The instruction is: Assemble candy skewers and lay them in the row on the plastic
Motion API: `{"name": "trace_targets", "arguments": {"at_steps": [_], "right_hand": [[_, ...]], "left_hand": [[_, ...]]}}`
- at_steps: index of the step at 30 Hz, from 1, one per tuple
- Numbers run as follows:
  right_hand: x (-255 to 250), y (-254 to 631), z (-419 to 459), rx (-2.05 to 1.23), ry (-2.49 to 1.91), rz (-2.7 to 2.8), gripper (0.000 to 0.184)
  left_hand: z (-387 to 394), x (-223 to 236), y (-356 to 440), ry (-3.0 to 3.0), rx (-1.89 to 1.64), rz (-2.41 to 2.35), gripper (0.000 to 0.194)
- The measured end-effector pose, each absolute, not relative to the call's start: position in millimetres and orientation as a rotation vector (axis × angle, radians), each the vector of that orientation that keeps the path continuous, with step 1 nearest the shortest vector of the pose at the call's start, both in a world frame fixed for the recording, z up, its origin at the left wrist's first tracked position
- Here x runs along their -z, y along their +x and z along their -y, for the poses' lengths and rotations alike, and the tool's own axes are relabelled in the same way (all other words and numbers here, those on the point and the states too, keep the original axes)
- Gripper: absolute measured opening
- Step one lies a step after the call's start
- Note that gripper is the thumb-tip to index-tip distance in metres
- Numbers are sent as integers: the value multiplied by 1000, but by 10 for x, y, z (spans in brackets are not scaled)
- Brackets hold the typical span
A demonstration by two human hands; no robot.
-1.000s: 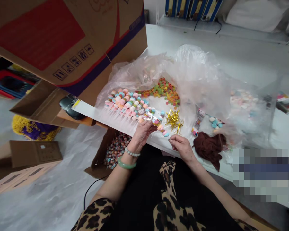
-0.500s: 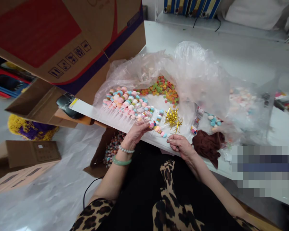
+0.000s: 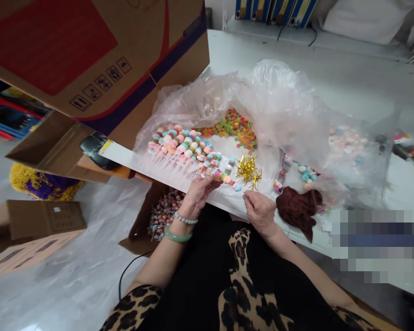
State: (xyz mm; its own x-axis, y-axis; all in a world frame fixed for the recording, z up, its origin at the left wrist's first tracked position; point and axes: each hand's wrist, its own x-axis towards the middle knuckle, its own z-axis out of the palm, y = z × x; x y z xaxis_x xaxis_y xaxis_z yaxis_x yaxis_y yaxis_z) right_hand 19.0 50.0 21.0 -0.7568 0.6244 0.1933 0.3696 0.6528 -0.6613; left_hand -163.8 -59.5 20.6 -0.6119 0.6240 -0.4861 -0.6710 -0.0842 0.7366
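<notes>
Watching this one from my screen, and the head cam is a bit squashed, but here's what I've got. The left grip (image 3: 200, 195) is clenched on a strip of pastel candies in clear wrap (image 3: 226, 179), pinching it near the wrapped end, out over the edge of the white desk (image 3: 279, 50). The strip's long axis runs roughly sideways across the view, with the free end pointing right and dipping slightly toward the wearer, stopping just short of the right grip (image 3: 260, 212). That one has its fingers curled together just below the tip, and I honestly can't tell if they're closed on anything. Main worry from here: the free end has nothing under it, so if the slick wrap slides in the left grip, the candies could swing loose or drop past the desk edge into the cardboard box of lollipops (image 3: 165, 214) underneath. Second risk is crowding. A bunch of gold twist ties (image 3: 247, 168) sits just past the strip, so one careless sweep could snag them or bump the packed rows of candy sticks (image 3: 172, 149) on the left. The loose plastic bag (image 3: 279, 96) bunched behind everything could catch a knuckle too.
</notes>
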Motion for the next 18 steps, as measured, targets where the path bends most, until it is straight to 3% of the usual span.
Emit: {"name": "trace_targets", "arguments": {"at_steps": [3,9,18], "right_hand": [[-189,145,-514,-997,-763,2465,20],[-173,110,-608,-1676,-797,2316,15],[-268,51,-620,-2057,-989,1981,18]], "left_hand": [[552,-228,-1595,-54,-1821,-1241,40],[585,-278,-1669,52,-1803,-1242,36],[611,-277,-1760,40,-1895,-1353,29]]}}
